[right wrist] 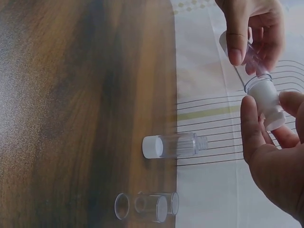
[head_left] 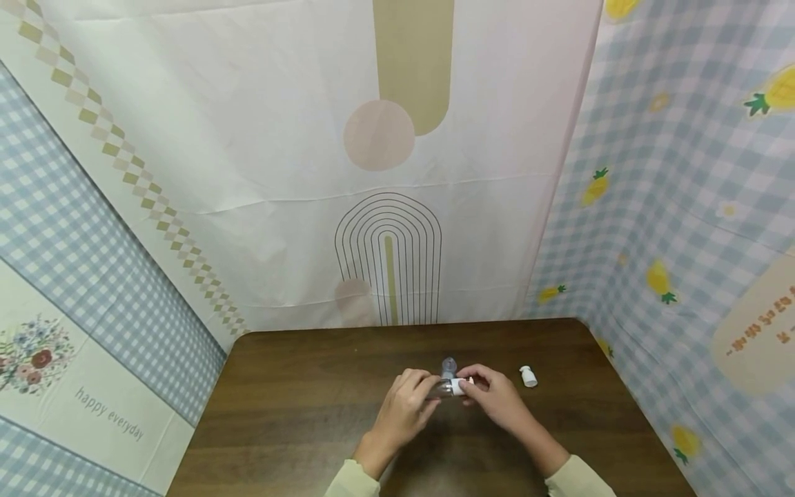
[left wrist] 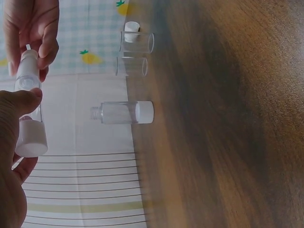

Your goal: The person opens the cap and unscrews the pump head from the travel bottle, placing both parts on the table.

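Note:
My left hand holds a clear bottle with a white base, keeping it tilted above the table. At its other end, my right hand pinches a white pump top between thumb and fingers. The pump top meets the bottle's neck end; how far it is screwed on cannot be seen. Beyond the hands, a second clear bottle with a white base stands upright, its threaded neck bare. To the right of my right hand, a loose white pump top stands on the table.
Two clear caps stand on the wooden table near the loose pump top. A patterned cloth hangs behind the table's back edge, and checked cloths hang at the sides.

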